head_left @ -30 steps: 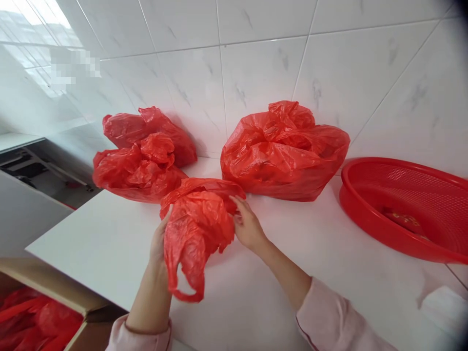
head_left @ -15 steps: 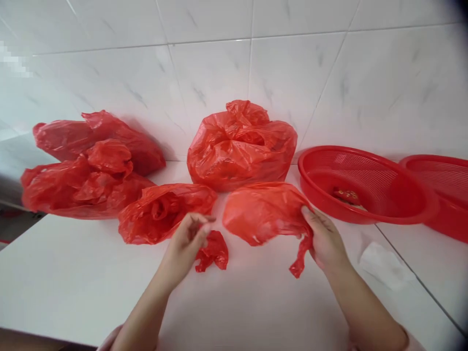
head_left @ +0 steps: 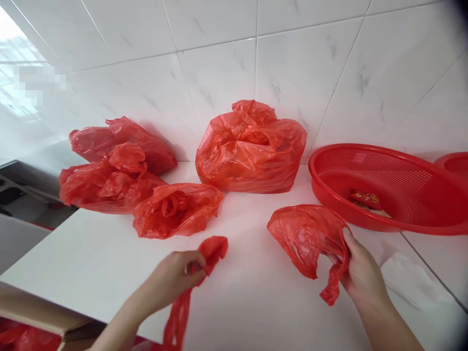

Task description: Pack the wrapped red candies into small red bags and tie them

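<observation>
My left hand pinches a crumpled strip of red plastic bag above the front of the white counter; part of it dangles below the fingers. On the right, my right hand grips a red plastic bag by its gathered edge, thumb on top. A twisted end of that bag hangs beneath the hand. Whether the bag holds anything cannot be seen. Beyond my left hand lies an open, rumpled red bag.
A full red bag stands against the tiled wall, with more red bags to its left. Red plastic colanders stand at right, the nearer one holding small items. White tissue lies by my right hand. A cardboard box sits lower left.
My left hand has taken hold of the crumpled red piece and lifted it, drawing it left and nearer. My right hand has moved right and nearer with its bag. The view has shifted left.
</observation>
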Action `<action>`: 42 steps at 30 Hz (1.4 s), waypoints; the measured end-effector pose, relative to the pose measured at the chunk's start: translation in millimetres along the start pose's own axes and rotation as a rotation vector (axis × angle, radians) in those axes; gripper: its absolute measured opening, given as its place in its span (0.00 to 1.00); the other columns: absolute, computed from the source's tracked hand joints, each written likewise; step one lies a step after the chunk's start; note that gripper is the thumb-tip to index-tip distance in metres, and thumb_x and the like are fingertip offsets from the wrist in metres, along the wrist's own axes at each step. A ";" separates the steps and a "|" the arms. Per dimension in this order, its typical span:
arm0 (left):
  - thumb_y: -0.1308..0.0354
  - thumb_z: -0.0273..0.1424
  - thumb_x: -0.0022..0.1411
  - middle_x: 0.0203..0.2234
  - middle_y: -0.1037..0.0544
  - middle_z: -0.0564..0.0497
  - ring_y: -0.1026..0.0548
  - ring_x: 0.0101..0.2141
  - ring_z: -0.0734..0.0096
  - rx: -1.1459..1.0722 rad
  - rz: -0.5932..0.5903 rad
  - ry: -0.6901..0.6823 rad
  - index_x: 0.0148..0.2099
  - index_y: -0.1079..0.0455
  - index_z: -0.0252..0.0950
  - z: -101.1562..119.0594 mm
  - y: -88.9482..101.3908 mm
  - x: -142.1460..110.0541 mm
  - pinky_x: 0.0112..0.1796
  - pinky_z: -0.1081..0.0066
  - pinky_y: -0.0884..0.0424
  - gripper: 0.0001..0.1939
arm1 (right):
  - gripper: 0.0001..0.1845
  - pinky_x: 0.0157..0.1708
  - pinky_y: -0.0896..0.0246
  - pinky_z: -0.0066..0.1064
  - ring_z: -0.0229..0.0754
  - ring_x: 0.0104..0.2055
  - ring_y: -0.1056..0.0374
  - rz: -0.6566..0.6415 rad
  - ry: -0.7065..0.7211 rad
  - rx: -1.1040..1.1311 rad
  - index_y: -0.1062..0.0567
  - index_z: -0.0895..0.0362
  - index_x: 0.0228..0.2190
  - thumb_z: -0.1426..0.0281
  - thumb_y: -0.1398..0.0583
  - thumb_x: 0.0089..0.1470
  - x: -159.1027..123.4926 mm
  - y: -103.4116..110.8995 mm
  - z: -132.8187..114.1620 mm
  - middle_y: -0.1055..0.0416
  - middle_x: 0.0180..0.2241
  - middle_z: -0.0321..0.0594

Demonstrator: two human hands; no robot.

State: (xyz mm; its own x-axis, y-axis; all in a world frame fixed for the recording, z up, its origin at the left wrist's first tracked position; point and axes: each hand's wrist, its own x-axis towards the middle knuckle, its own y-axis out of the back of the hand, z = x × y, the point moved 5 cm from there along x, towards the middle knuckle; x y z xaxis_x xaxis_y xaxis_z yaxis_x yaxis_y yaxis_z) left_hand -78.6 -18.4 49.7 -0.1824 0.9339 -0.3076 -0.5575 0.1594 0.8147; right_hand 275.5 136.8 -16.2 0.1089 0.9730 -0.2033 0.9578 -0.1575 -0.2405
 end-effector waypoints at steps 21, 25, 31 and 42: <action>0.43 0.45 0.62 0.61 0.46 0.38 0.37 0.60 0.48 -0.420 0.277 -0.289 0.68 0.50 0.49 131.9 -102.8 76.7 0.53 0.47 0.32 0.35 | 0.31 0.25 0.45 0.28 0.36 0.23 0.42 -0.238 0.053 -0.241 0.36 0.56 0.19 0.44 0.48 0.58 -29.0 -30.5 -0.2 0.38 0.19 0.34; 0.42 0.45 0.61 0.60 0.42 0.38 0.27 0.51 0.56 -0.857 0.072 -0.146 0.68 0.54 0.48 122.9 -112.9 105.7 0.45 0.56 0.24 0.38 | 0.29 0.26 0.47 0.28 0.35 0.23 0.46 -0.387 0.080 -0.214 0.39 0.56 0.21 0.46 0.49 0.60 -35.1 -37.8 -1.1 0.42 0.20 0.33; 0.45 0.38 0.61 0.38 0.24 0.46 0.22 0.32 0.67 -0.931 0.165 -0.176 0.57 0.39 0.35 113.5 -97.9 117.7 0.36 0.63 0.24 0.24 | 0.29 0.24 0.55 0.27 0.33 0.22 0.53 -0.498 0.073 -0.274 0.47 0.55 0.20 0.46 0.49 0.60 -37.7 -39.6 0.5 0.50 0.19 0.31; 0.46 0.23 0.51 0.36 0.32 0.50 0.27 0.40 0.63 -0.487 0.572 -0.246 0.32 0.32 0.39 82.2 -64.0 97.2 0.38 0.66 0.27 0.07 | 0.27 0.23 0.53 0.27 0.33 0.23 0.48 -0.242 0.138 -0.323 0.36 0.58 0.23 0.48 0.45 0.58 -6.5 0.4 -21.1 0.43 0.20 0.32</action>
State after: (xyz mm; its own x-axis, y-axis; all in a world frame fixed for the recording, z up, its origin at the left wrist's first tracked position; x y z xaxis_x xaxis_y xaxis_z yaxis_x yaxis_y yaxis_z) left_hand 6.0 88.4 8.0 -0.3956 0.8815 0.2578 -0.7335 -0.4722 0.4890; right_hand 280.8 133.9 5.0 -0.1156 0.9924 -0.0428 0.9919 0.1176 0.0488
